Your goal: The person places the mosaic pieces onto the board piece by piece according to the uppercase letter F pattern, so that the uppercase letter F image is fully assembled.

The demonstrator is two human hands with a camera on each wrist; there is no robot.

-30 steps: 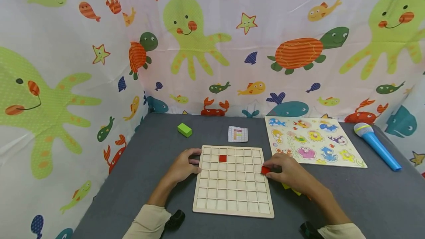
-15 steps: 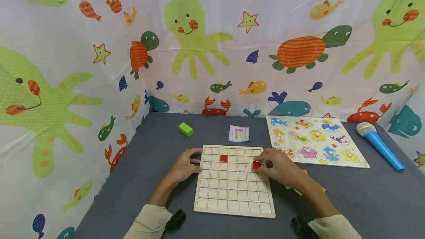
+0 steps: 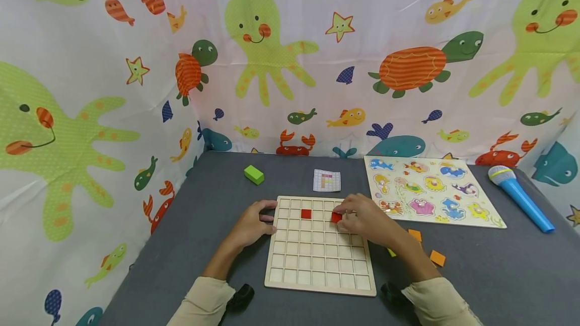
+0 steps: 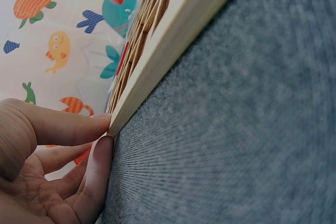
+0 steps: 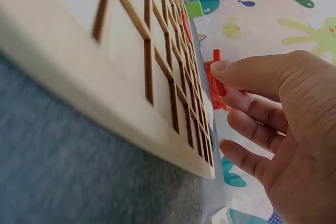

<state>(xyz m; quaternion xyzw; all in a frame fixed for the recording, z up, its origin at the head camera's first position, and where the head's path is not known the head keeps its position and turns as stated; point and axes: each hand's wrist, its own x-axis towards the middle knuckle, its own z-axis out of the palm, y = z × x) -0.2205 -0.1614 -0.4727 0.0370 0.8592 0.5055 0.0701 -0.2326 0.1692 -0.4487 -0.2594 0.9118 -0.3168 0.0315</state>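
A pale wooden grid board [image 3: 319, 265] lies on the grey table, with one red square tile [image 3: 305, 214] seated in an upper cell. My left hand [image 3: 248, 225] holds the board's left edge; in the left wrist view its thumb and a finger [image 4: 79, 124] pinch the rim. Over the upper right cells, my right hand [image 3: 369, 220] pinches a second red tile [image 3: 336, 217] between thumb and fingertips. The right wrist view shows this tile [image 5: 217, 69] edge-on, raised off the grid, its other fingers loosely bent.
Orange tiles [image 3: 437, 258] and a partly hidden yellow-green piece [image 3: 391, 252] lie right of the board. Behind it are a green block [image 3: 254, 175] and a small printed grid card [image 3: 327, 180]. A sea-animal puzzle board [image 3: 435, 192] and blue toy microphone [image 3: 521, 199] lie farther right.
My right hand has carried the red tile leftward from the board's right edge to above its upper cells. More orange tiles have come into sight. My left hand stays at the edge.
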